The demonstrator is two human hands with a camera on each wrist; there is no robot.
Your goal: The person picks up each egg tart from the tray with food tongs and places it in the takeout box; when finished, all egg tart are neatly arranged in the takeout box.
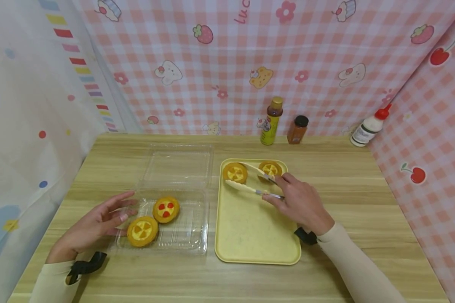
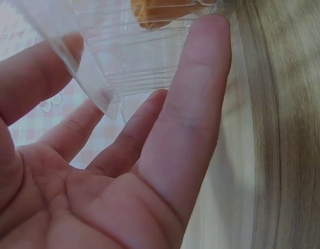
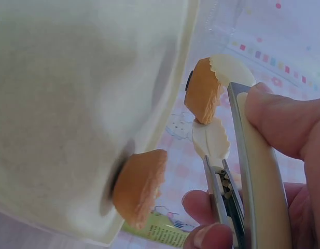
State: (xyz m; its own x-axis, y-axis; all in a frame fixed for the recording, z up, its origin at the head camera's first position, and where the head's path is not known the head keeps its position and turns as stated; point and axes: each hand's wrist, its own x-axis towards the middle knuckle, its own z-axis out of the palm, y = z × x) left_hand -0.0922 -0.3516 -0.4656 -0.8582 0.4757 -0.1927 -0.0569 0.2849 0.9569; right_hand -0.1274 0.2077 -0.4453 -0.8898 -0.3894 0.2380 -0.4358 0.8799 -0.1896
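My right hand (image 1: 303,204) holds a pair of tongs (image 1: 258,191) with cream scalloped tips. The tips stand on either side of a tart (image 1: 235,173) in the far left corner of the yellow tray (image 1: 255,235); whether they press it is unclear. Another tart (image 1: 270,169) sits in the far right corner, partly behind the tongs. My left hand (image 1: 98,223) is at the left edge of a clear plastic container (image 1: 183,235), its fingers loosely extended around the wall. Inside lie a tart with yellow wedges (image 1: 142,231) and one with red dots (image 1: 166,209).
The container's clear lid (image 1: 180,166) is folded back on the wooden table (image 1: 174,277). Along the back edge stand a yellow-green bottle with a gold cap (image 1: 271,122), a black-capped spice jar (image 1: 298,129) and a white red-tipped squeeze bottle (image 1: 369,126).
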